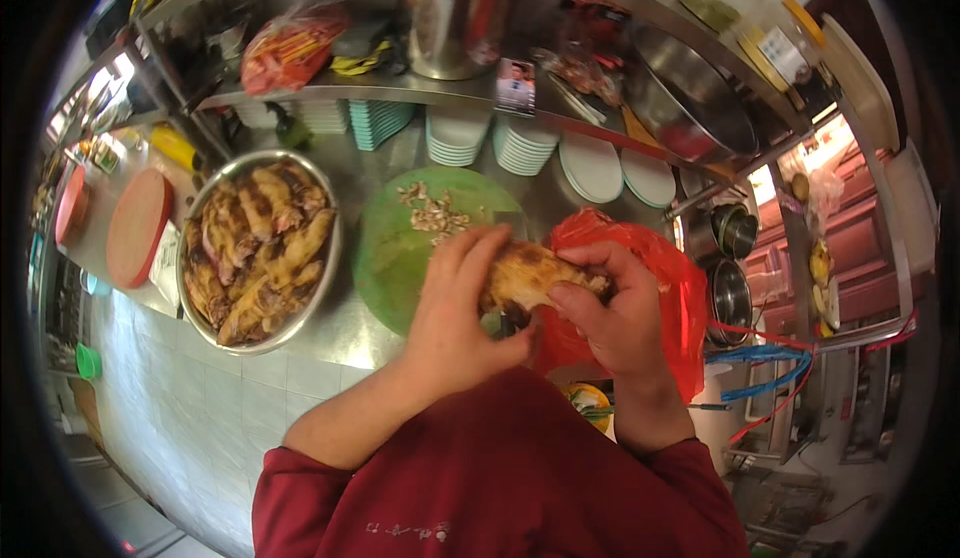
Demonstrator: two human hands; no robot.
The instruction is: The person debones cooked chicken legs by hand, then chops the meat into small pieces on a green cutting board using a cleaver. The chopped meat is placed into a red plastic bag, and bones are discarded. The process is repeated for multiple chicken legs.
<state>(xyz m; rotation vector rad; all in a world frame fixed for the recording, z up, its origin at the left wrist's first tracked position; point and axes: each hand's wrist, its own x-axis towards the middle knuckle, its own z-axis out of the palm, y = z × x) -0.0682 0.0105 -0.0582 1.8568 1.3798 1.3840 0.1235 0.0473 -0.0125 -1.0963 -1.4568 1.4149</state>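
A browned pig's trotter, or a similar meat piece (pixel 529 273), is held between my two hands above the right edge of a round green cutting board (pixel 397 258). My left hand (pixel 469 310) curls around its left end. With thumb and fingers, my right hand (pixel 615 303) pinches its narrower right end. Small pale scraps (pixel 439 216) lie on the board. Left of the board, a large steel basin (pixel 335 258) holds several similar browned pieces (pixel 259 246). A red plastic bag (pixel 679 280) lies under and beside my right hand.
Stacked white dishes (pixel 454 134) and oval plates (pixel 591 168) line the counter's back. A shelf above carries a tall steel pot (pixel 450 32), a phone (pixel 515 86) and a large metal bowl (pixel 697 92). Pink round boards (pixel 140 228) stand at left; steel pots (pixel 731 295) are at right.
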